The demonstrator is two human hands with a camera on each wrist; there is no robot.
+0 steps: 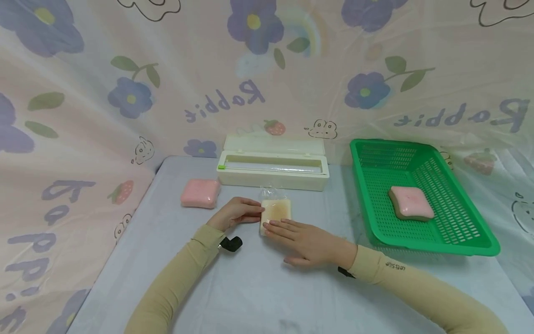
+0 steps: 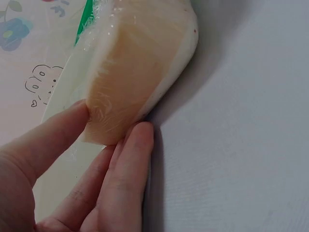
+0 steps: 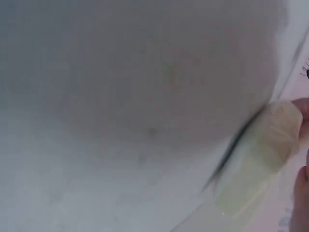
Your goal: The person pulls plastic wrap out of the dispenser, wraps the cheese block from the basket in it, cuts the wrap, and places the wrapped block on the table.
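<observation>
A cream, bread-like square block with a browned patch (image 1: pixel 276 209) lies in front of the long white box, wrapped in clear film. My left hand (image 1: pixel 237 212) pinches its left edge; in the left wrist view its fingertips (image 2: pixel 141 133) meet the wrapped block (image 2: pixel 137 58) on both faces. My right hand (image 1: pixel 306 241) lays its straight fingers across the block's near right corner. Loose clear film (image 1: pixel 271 192) sticks up at the block's far edge. The right wrist view is blurred and shows the wrapped block (image 3: pixel 263 150) at its right side.
Behind the block, the white cling film dispenser (image 1: pixel 273 180) stands with its lid raised. A pink square block (image 1: pixel 200 193) sits to the left. At the right, a green plastic basket (image 1: pixel 429 246) holds another pink block with a brownish side (image 1: pixel 413 203). A printed curtain surrounds the table.
</observation>
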